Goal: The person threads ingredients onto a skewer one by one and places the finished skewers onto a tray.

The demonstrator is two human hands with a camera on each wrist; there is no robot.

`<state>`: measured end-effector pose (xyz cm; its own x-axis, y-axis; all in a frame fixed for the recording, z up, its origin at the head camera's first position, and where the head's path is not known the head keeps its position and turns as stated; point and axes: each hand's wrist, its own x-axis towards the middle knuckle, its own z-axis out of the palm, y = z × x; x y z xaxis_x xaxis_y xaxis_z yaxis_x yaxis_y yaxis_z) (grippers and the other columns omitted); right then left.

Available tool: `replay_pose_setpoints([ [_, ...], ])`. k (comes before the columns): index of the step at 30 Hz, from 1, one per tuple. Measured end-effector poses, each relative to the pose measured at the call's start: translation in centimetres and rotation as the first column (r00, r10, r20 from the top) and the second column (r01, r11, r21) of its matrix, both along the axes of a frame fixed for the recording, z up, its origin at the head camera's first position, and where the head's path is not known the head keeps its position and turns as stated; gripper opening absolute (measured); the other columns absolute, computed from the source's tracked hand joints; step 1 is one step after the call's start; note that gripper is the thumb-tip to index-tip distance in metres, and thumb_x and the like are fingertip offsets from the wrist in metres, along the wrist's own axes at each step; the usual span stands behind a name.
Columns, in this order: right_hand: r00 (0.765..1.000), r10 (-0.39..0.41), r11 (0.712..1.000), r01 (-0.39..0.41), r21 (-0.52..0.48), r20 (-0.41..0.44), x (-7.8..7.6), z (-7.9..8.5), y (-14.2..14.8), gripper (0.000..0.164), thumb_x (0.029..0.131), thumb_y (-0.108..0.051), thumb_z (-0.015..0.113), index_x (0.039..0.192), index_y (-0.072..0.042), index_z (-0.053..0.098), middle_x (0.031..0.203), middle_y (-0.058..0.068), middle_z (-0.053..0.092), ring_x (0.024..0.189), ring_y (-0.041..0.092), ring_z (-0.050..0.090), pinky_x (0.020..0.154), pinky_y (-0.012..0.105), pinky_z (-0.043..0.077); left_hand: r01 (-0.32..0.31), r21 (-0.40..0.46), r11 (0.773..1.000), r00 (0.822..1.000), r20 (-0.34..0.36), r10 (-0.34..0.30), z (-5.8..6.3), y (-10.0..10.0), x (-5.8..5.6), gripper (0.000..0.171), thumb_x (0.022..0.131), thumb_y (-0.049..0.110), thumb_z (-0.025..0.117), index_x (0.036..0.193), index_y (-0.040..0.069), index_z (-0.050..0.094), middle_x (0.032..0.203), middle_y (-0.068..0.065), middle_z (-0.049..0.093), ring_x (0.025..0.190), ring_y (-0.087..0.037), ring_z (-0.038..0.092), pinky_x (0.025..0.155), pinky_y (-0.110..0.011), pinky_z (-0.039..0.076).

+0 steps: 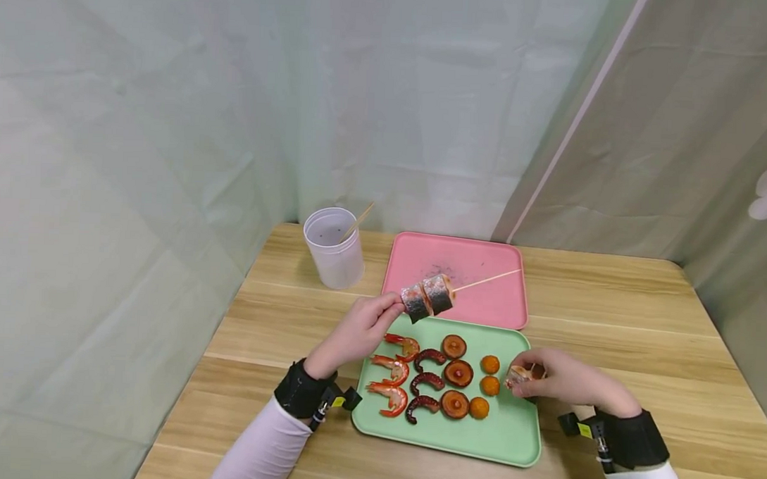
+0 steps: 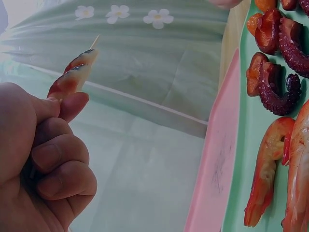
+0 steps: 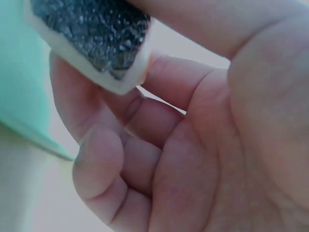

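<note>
My left hand (image 1: 361, 328) grips the lower end of a wooden skewer (image 1: 486, 280) above the line where the two trays meet. Two fish pieces (image 1: 427, 297) with dark silvery skin are threaded on it near my fingers, and its bare tip points right over the pink tray. At the right side of the green tray (image 1: 503, 434), my right hand (image 1: 572, 380) pinches another fish piece (image 3: 91, 36) between thumb and fingers. Its dark skin and pale edge show in the right wrist view. Whether that piece touches the tray, I cannot tell.
On the green tray lie columns of shrimp (image 1: 390, 370), octopus tentacles (image 1: 427, 382), mushroom caps (image 1: 458, 374) and orange balls (image 1: 490, 385). Behind is a pink tray (image 1: 415, 251) with dark specks. A white cup (image 1: 338, 262) holding a wooden stick (image 1: 359, 221) stands back left.
</note>
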<state>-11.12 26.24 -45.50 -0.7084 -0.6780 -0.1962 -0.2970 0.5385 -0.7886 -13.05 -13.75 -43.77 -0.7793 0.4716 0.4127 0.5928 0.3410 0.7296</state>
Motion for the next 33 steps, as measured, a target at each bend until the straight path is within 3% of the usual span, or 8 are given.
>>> replay_pose_setpoints([
  [8, 0.993, -0.104, 0.992, 0.099, -0.076, -0.062, -1.8, 1.3, -0.6, 0.016, 0.106, -0.027, 0.071, 0.114, -0.014, 0.067, 0.096, 0.001, 0.066, 0.085, 0.017, 0.064, 0.074, 0.03, 0.055, -0.017, -0.004, 1.0, 1.0, -0.01, 0.017, -0.1, -0.1, 0.1, 0.017, 0.113, 0.007, 0.054, 0.099, 0.009, 0.065, 0.07, 0.009, 0.036, 0.058, -0.004, 0.033, 0.057, -0.026, 0.032],
  [13, 0.97, -0.242, 0.944, 0.227, -0.239, -0.036, -3.0, 2.2, -2.0, 0.021, 0.113, -0.026, 0.059, 0.122, -0.007, 0.062, 0.098, 0.011, 0.066, 0.088, 0.027, 0.064, 0.077, 0.032, 0.055, -0.015, 0.004, 1.0, 1.0, -0.02, 0.015, -0.2, 0.0, 0.0, 0.018, 0.112, 0.007, 0.055, 0.097, 0.009, 0.064, 0.07, 0.009, 0.036, 0.058, -0.005, 0.034, 0.056, -0.026, 0.033],
  [17, 0.934, -0.35, 0.839, 0.346, -0.419, 0.07, -3.7, 2.9, -2.9, 0.031, 0.117, -0.032, 0.048, 0.121, -0.002, 0.055, 0.09, 0.009, 0.056, 0.076, 0.023, 0.054, 0.067, 0.028, 0.048, -0.015, -0.002, 1.0, 0.999, -0.03, 0.015, -0.2, 0.1, 0.0, 0.018, 0.112, 0.006, 0.055, 0.096, 0.01, 0.064, 0.07, 0.009, 0.037, 0.058, -0.005, 0.034, 0.056, -0.026, 0.033],
  [20, 0.899, -0.409, 0.709, 0.42, -0.567, 0.155, -4.2, 3.5, -3.7, 0.037, 0.117, -0.038, 0.043, 0.11, -0.004, 0.052, 0.081, 0.004, 0.046, 0.067, 0.018, 0.041, 0.059, 0.032, 0.032, -0.017, -0.01, 1.0, 1.0, -0.02, 0.017, -0.3, 0.1, 0.0, 0.018, 0.112, 0.006, 0.055, 0.097, 0.009, 0.065, 0.069, 0.009, 0.036, 0.058, -0.004, 0.034, 0.056, -0.026, 0.033],
  [24, 0.879, -0.392, 0.513, 0.454, -0.728, 0.271, -4.7, 4.3, -4.7, 0.041, 0.117, -0.044, 0.036, 0.104, -0.008, 0.05, 0.073, 0.001, 0.037, 0.061, 0.02, 0.028, 0.06, 0.038, 0.018, -0.017, -0.02, 1.0, 1.0, 0.01, 0.017, -0.3, 0.0, -0.2, 0.017, 0.112, 0.006, 0.055, 0.1, 0.008, 0.067, 0.069, 0.01, 0.036, 0.058, -0.004, 0.033, 0.057, -0.026, 0.033],
  [26, 0.875, -0.363, 0.448, 0.464, -0.764, 0.319, -4.8, 4.6, -5.1, 0.041, 0.117, -0.046, 0.034, 0.105, -0.01, 0.05, 0.072, 0.001, 0.035, 0.06, 0.021, 0.024, 0.059, 0.037, 0.016, -0.016, -0.024, 1.0, 1.0, 0.019, 0.016, -0.3, 0.0, -0.2, 0.017, 0.112, 0.006, 0.055, 0.1, 0.008, 0.068, 0.07, 0.01, 0.036, 0.059, -0.004, 0.033, 0.058, -0.026, 0.034],
  [28, 0.871, -0.343, 0.413, 0.476, -0.777, 0.351, -4.8, 4.8, -5.4, 0.041, 0.116, -0.047, 0.033, 0.105, -0.011, 0.05, 0.071, 0.001, 0.035, 0.059, 0.02, 0.023, 0.057, 0.036, 0.015, -0.013, -0.031, 0.999, 1.0, 0.019, 0.013, -0.2, 0.0, -0.2, 0.017, 0.112, 0.005, 0.055, 0.1, 0.008, 0.068, 0.07, 0.01, 0.036, 0.06, -0.004, 0.034, 0.058, -0.026, 0.034],
  [33, 0.865, -0.347, 0.412, 0.488, -0.769, 0.363, -4.5, 5.0, -5.6, 0.042, 0.115, -0.048, 0.032, 0.1, -0.013, 0.048, 0.072, 0.0, 0.037, 0.059, 0.019, 0.025, 0.059, 0.035, 0.015, 0.002, -0.041, 0.999, 1.0, 0.009, -0.001, 0.0, 0.2, 0.0, 0.017, 0.112, 0.005, 0.055, 0.1, 0.008, 0.067, 0.071, 0.009, 0.037, 0.061, -0.005, 0.036, 0.06, -0.027, 0.036],
])
